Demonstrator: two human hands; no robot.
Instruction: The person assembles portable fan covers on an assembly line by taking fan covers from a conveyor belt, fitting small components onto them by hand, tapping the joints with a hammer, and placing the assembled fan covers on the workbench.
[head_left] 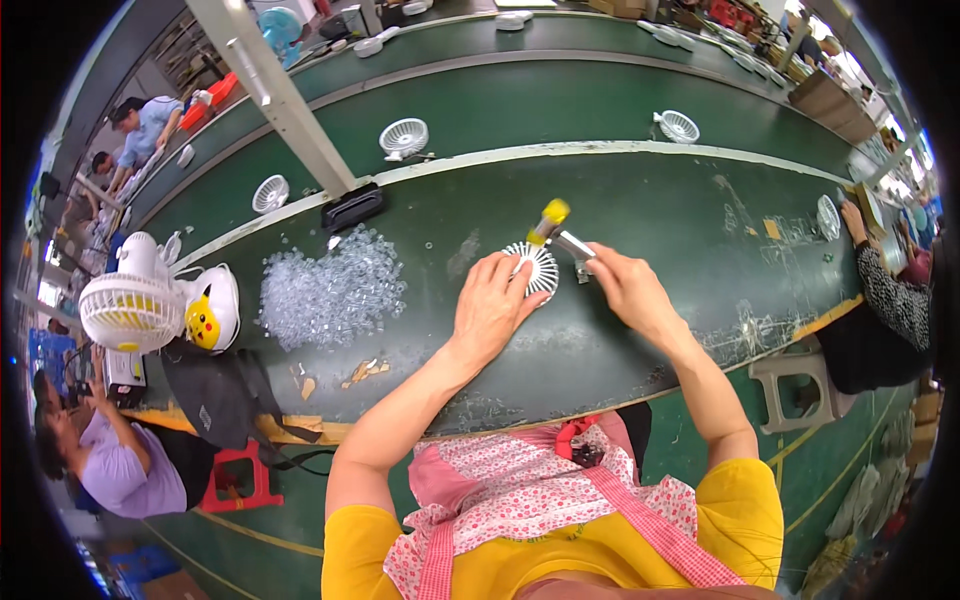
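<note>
My left hand (484, 312) presses a round white fan grille (541, 270) down on the green bench, fingers over its left side and thumb along its near edge. In my right hand (630, 290) is the metal handle of a small hammer (572, 243) with a yellow head. The head hangs over the far edge of the grille; whether it touches is unclear. A small metal piece (583, 272) lies just right of the grille, partly hidden by my right hand. To the left spreads a pile of small clear plastic pieces (335, 288).
A white desk fan (132, 308) and a dark bag (215, 395) sit at the bench's left end. Beyond a pale rail runs a conveyor (540, 110) with white fan grilles (404, 138). A metal post (275, 95) rises ahead. Co-workers sit left and right.
</note>
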